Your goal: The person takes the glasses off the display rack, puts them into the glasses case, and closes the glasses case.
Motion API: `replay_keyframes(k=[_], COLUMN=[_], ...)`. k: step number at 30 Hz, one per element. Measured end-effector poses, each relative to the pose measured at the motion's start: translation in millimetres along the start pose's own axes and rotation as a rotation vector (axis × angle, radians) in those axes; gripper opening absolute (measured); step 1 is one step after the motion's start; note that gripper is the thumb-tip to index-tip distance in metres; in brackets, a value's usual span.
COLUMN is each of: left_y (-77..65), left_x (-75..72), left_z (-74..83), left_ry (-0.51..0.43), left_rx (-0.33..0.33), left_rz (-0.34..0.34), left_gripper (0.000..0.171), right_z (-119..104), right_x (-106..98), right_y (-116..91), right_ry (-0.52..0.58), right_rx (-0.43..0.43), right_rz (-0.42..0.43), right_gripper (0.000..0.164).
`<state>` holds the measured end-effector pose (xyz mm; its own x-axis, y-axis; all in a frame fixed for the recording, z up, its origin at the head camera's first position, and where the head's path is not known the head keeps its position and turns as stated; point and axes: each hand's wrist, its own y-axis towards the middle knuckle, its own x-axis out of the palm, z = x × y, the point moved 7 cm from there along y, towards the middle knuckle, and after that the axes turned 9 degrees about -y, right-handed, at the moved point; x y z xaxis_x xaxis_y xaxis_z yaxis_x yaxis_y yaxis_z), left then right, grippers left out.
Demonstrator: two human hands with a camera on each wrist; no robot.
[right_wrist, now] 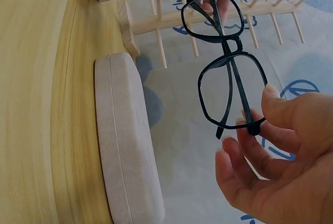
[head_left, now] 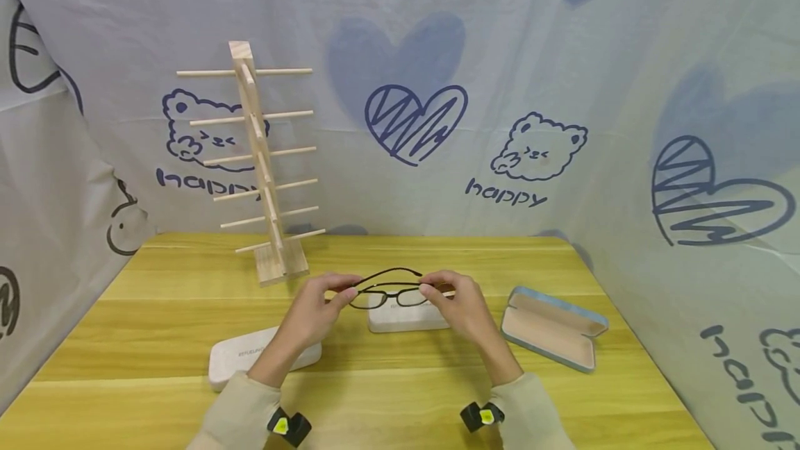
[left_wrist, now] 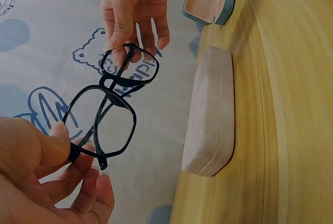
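Note:
A pair of black-framed glasses [head_left: 392, 294] is held up in front of the body, above the table, by both hands. My left hand [head_left: 315, 307] pinches one end of the frame between thumb and fingers. At the opposite end, the right hand [head_left: 459, 304] grips the frame the same way. Both wrist views show the temples crossing behind the lenses of the glasses [right_wrist: 232, 44]. A closed pale glasses case [head_left: 406, 318] lies on the table just beyond and below them, partly covered by the right hand. Another closed pale case [head_left: 231, 360] sits by the left forearm, which hides part of it.
An open blue glasses case [head_left: 550, 339] with a light lining lies on the right of the wooden table [head_left: 387, 394]. At the back left stands a wooden rack [head_left: 262, 158] with several pegs sticking out. A printed cloth [head_left: 412, 207] hangs behind the table and along its sides.

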<state>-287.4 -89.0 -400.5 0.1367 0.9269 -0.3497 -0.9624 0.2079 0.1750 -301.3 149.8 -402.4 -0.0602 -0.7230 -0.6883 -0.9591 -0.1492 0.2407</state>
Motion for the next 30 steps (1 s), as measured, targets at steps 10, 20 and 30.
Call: replay_keyframes(k=[10, 20, 30], left_y=[1.2, 3.2, 4.7], left_x=[1.7, 7.4, 16.9], left_z=[1.4, 1.0, -1.0], left_ry=[-0.006, -0.028, -0.045], left_rx=[-0.01, -0.012, 0.013], left_rz=[-0.006, -0.021, -0.037], left_gripper=[0.029, 0.025, 0.024], right_z=[1.3, 5.1, 18.1], right_x=[-1.0, -2.2, -6.2], right_y=[0.8, -2.5, -9.6], right_ry=[-0.017, 0.006, 0.106], right_rx=[0.005, 0.004, 0.07], right_rz=[0.032, 0.019, -0.031], right_gripper=[0.022, 0.023, 0.024])
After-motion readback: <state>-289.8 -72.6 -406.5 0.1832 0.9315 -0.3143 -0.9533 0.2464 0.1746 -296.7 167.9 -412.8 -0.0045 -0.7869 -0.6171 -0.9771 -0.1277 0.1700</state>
